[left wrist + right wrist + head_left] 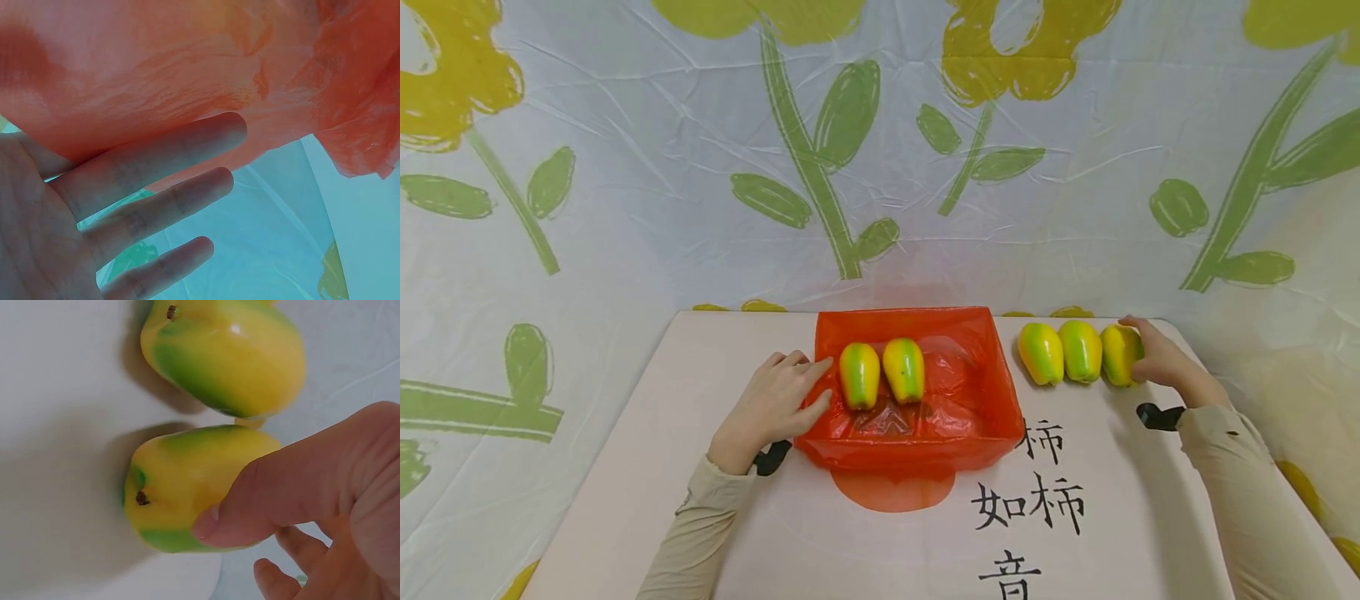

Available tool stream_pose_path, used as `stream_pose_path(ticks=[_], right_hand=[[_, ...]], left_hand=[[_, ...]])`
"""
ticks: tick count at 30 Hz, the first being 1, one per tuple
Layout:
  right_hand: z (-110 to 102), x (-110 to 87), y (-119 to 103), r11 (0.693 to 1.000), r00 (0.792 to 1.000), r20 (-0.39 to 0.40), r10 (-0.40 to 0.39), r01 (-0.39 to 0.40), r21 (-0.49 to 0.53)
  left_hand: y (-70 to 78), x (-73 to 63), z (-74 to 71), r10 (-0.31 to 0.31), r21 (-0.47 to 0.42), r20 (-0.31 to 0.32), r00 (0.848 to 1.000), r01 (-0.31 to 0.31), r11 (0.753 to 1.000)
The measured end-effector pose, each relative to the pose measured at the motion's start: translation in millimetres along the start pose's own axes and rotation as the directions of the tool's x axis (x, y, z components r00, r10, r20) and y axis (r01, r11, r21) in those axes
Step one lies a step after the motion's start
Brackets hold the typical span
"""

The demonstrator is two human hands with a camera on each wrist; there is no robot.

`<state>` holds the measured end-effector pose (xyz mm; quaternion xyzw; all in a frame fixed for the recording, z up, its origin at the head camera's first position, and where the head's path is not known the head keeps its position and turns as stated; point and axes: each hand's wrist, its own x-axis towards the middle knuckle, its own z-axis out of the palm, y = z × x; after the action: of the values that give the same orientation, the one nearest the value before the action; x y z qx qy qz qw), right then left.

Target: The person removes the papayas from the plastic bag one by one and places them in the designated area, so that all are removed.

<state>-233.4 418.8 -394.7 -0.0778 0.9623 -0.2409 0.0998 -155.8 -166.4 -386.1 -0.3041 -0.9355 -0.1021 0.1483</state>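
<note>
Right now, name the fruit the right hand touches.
The rightmost fruit in the row of three, outside the red box; it alone has the right hand on it.

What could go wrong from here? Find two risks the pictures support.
The right hand touches the rightmost fruit, whose glossy skin looks slippery, so it might slip or roll.
The left hand is right at the edge of the red box, whose creased, thin-looking sides might buckle if pushed.

Left hand (773,398) with fingers straight, right hand (1167,358) apparently curled.
</note>
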Motion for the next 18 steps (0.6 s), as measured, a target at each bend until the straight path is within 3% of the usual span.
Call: stream_pose_path(ticks=[12,18], right_hand=[[-9,-0.3,-14,1.0,1.0,0.012,-0.022,0.022,0.017],[-12,-0.2,-18,0.999,1.0,-0.011,-0.026,0.026,-0.044]], left_hand=[[-0.7,-0.5,-0.5,-0.006,-0.01,0.013,1.0,0.006,1.0],[-0.8,-0.5,0.1,-0.004,-0.01,0.015,1.0,0.004,1.0]])
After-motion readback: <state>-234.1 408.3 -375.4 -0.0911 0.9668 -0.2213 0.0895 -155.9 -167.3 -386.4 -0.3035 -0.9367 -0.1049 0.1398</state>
